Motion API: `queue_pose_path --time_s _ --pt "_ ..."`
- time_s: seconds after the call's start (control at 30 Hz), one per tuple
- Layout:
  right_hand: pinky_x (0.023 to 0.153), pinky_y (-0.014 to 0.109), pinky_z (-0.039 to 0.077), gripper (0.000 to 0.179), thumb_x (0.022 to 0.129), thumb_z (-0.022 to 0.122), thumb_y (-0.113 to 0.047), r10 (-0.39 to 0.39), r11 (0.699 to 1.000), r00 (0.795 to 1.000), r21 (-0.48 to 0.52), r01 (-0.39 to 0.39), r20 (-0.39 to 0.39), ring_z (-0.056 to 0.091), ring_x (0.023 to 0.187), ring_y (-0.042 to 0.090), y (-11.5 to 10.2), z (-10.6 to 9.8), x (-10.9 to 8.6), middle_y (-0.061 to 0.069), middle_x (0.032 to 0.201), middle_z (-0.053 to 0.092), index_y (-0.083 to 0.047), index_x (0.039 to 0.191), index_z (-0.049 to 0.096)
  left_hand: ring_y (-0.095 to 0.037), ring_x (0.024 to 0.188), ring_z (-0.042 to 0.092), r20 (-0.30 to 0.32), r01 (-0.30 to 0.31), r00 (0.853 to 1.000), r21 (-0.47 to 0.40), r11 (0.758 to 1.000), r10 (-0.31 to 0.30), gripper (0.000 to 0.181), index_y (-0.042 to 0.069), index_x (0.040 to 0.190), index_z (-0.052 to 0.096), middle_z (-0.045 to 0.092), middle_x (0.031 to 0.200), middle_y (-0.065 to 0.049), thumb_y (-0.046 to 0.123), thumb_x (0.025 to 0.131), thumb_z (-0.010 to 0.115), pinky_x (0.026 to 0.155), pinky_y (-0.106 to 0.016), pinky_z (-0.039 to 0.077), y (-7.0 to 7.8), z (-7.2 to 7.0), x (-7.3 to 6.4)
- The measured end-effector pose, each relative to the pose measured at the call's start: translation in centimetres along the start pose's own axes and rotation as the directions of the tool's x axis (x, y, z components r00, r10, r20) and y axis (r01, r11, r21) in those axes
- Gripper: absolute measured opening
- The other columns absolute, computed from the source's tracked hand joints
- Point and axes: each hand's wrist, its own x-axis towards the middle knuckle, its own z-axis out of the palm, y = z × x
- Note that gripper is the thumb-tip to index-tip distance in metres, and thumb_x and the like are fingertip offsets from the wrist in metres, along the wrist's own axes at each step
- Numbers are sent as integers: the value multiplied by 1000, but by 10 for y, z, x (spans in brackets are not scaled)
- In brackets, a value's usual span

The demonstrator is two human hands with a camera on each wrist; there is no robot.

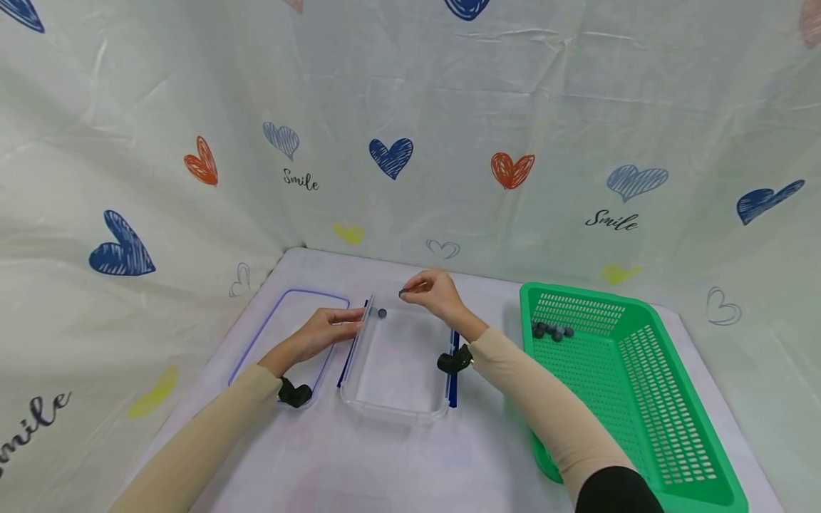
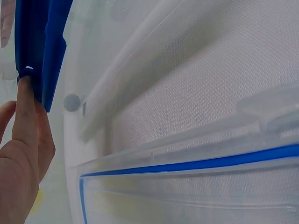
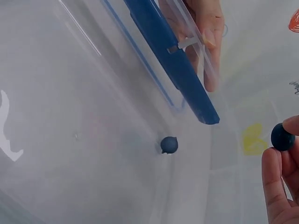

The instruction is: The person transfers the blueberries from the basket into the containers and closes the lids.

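My right hand [image 1: 436,293] pinches a blueberry [image 3: 282,136] between thumb and fingertips, above the far end of a clear plastic box [image 1: 393,412]. Inside that box, a single blueberry [image 1: 382,313] lies in the far left corner. Along the box's left side, my left hand [image 1: 326,329] touches the wall with fairly straight fingers, beside a blue side latch [image 3: 173,60]. In the left wrist view, a fingertip meets that latch's end. Several more blueberries [image 1: 557,333] lie grouped in a green basket [image 1: 599,392] at the right.
A clear lid with a blue seal [image 1: 261,335] lies flat to the left of the box, partly under the left arm. Another blue latch [image 1: 453,388] hangs on the box's right side. Behind the table [image 1: 410,477] rises a heart-printed sheet [image 1: 449,107].
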Motion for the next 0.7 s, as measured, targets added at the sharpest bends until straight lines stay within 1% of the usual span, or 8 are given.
queue_pose_path --time_s 0.13,0.37,0.6,0.7 --pt "82 33 58 13 84 80 -4 15 1000 1000 -2 -15 19 68 88 22 4 5 1 9 98 71 1 95 73 -29 131 50 -1 9 1000 -6 1000 -9 55 -2 143 51 46 149 -16 21 96 69 104 -37 47 1 0 1" --pt "81 35 58 12 84 80 -5 15 1000 999 -28 -14 30 69 89 22 7 9 2 7 99 70 -1 93 74 -27 130 51 -5 7 1000 25 1000 -7 56 0 143 52 47 149 -16 24 96 70 104 -37 46 0 0 1" --pt "79 35 58 10 83 80 -3 21 1000 998 -19 -20 52 70 87 22 13 14 3 8 100 69 -1 91 74 -29 132 49 10 -4 1000 -39 999 4 54 -3 143 50 45 149 -17 19 97 69 103 -35 47 -1 0 1" --pt "77 33 58 10 82 81 -3 19 999 998 -34 -18 53 70 85 21 15 17 2 7 98 69 -1 89 74 -28 131 49 9 -2 1000 -41 999 2 54 -3 143 50 46 149 -17 18 97 69 103 -34 48 -1 1 0"
